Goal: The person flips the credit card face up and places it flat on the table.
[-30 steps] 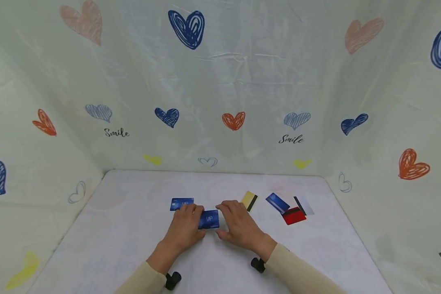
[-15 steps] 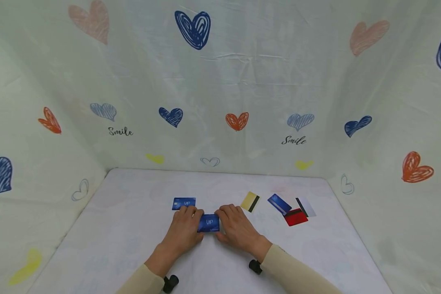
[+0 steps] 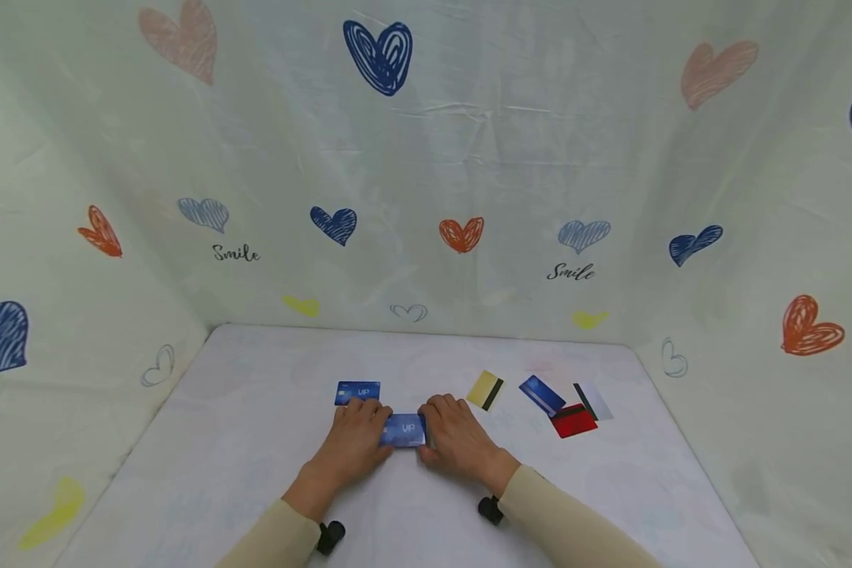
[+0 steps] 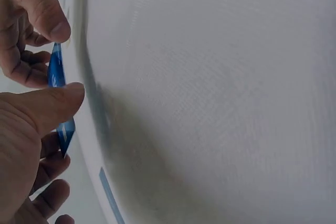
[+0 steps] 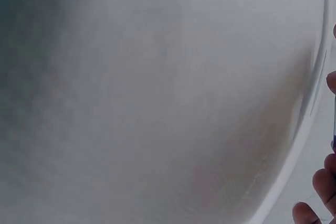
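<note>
A blue bank-style card (image 3: 405, 431) printed "VIP" is held between both hands above the table. My left hand (image 3: 351, 442) grips its left end; in the left wrist view the thumb lies over one face and the fingers sit behind the card (image 4: 56, 66). At the card's right end, my right hand (image 3: 461, 438) pinches the edge between thumb and fingers. Only the fingertips of the right hand (image 5: 323, 182) enter the right wrist view. A second blue VIP card (image 3: 358, 392) lies on the table just beyond the left hand, its lower edge partly covered by the fingers.
To the right on the white-covered table (image 3: 255, 371) lie a gold card (image 3: 484, 389), a blue card (image 3: 542, 394), a red card (image 3: 575, 424) and a pale silver card (image 3: 596, 401). The last three lie close together, some overlapping. A heart-printed curtain (image 3: 397, 181) stands behind.
My right hand was apart from the held card one second ago; its fingers then closed on the right end. The card now looks paler with glare. The cards on the table stay put.
</note>
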`<state>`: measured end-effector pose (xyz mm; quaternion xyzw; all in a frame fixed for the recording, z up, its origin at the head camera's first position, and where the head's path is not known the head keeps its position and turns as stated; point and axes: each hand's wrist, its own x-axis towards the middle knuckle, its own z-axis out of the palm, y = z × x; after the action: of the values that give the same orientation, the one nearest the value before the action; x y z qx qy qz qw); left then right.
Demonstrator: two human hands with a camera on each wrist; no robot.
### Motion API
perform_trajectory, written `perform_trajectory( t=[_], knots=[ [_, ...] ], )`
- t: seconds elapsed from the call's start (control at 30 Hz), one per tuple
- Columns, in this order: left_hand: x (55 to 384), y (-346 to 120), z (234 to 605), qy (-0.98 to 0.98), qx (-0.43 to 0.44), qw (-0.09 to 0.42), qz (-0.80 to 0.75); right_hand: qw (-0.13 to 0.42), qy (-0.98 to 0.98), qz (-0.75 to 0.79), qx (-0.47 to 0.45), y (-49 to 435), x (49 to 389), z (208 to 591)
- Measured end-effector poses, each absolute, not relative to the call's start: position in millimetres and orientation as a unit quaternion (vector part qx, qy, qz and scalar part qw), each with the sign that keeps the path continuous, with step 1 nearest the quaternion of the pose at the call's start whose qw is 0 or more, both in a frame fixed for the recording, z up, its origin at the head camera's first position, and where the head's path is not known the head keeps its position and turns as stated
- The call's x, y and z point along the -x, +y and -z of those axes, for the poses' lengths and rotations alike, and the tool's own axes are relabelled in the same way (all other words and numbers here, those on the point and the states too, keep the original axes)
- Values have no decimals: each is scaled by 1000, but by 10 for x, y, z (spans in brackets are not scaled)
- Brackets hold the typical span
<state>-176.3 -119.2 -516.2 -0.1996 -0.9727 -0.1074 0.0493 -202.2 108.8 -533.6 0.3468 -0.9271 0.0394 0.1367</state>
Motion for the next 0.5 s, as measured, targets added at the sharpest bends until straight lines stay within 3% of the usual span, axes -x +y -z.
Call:
perform_trajectory(
  t=[0.23,0.5],
  knots=[
    [1791,-1158,5167,-975,200,33,97,121,-928,-27,-351,1100,2066,5369],
    [1804,-1127,5201,-977,189,-22,92,76,-936,-27,-343,1114,2062,5375]
  ],
)
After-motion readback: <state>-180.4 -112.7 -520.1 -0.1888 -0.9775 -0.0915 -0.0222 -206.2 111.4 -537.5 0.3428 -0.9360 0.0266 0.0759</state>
